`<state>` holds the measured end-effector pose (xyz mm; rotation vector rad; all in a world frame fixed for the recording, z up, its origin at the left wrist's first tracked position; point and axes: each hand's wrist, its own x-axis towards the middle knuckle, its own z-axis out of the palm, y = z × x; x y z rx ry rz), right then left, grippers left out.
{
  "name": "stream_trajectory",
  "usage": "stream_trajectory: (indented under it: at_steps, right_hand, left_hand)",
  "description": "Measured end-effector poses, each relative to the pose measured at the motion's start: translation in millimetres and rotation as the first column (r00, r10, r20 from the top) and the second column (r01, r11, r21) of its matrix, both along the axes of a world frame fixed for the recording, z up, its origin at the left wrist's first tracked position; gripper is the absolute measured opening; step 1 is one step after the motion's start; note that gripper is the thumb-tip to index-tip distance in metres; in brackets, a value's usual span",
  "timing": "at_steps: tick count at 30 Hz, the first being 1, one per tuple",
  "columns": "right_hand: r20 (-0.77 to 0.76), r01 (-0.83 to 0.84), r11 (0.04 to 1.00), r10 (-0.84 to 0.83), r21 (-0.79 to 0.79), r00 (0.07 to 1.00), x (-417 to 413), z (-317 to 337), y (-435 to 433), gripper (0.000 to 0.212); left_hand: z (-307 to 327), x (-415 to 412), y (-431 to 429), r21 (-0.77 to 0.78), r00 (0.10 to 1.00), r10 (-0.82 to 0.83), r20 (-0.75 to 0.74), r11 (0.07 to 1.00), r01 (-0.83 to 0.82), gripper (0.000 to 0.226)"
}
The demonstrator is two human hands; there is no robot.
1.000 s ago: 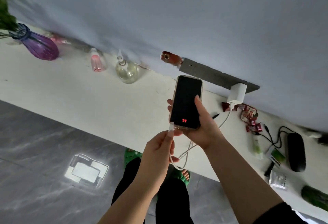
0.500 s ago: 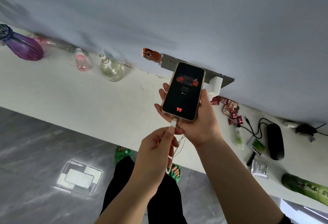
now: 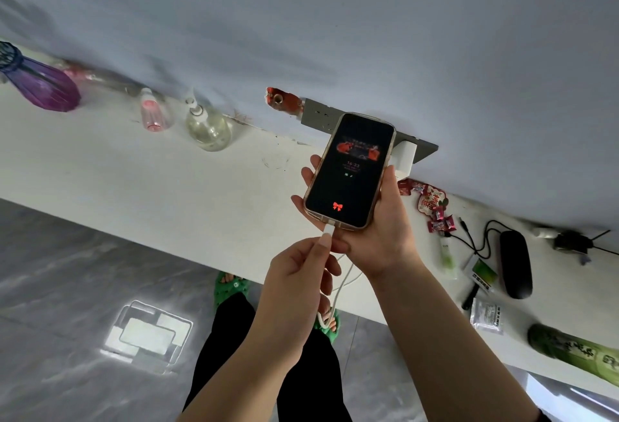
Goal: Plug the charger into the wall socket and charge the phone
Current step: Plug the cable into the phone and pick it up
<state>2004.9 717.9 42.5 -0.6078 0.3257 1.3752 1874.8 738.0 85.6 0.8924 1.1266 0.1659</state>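
Above the long white worktop (image 3: 140, 174), the right hand (image 3: 378, 231) grips the dark-screened phone (image 3: 350, 170) while the left hand (image 3: 298, 274) pinches the thin white cable (image 3: 338, 294) at its port, so a careless tug could unseat that connector or the white charger block (image 3: 405, 155) from the grey wall socket (image 3: 318, 117).

The phone (image 3: 348, 170) in the right hand (image 3: 382, 234) shows a black screen with a red bow. Below it runs a white cable (image 3: 338, 291). Far left of the hand stands a purple vase (image 3: 40, 83); below are green sandals (image 3: 231, 291).
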Motion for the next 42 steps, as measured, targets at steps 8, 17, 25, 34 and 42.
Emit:
stream_trajectory:
  at_steps: [8, 17, 25, 34, 42]
  right_hand:
    - [0.089, 0.037, 0.999, -0.035, -0.023, 0.995, -2, 2, 2, 0.071]
    - [0.148, 0.065, 0.996, -0.055, -0.065, 0.987, -3, 3, 2, 0.067]
    - [0.173, 0.040, 0.997, -0.028, -0.068, 0.984, -4, 0, 6, 0.071]
    - [0.188, -0.239, 0.954, 0.272, -0.180, 0.944, 15, -9, 0, 0.079]
    - [0.450, -0.373, 0.602, 0.788, -0.706, 0.420, -2, -15, 28, 0.063]
  left_hand:
    - [3, 8, 4, -0.070, 0.998, 0.061, -0.003, 0.996, -0.061, 0.033]
    - [1, 9, 9, -0.070, 1.000, 0.023, -0.015, 0.997, -0.024, 0.032]
    - [-11, 9, 9, -0.078, 1.000, -0.002, 0.009, 0.997, 0.003, 0.032]
    - [-44, -14, 90, -0.086, 0.981, -0.178, -0.080, 0.981, 0.171, 0.072]
    - [-74, 3, 130, -0.493, 0.964, 0.203, 0.171, 0.865, -0.095, 0.060]
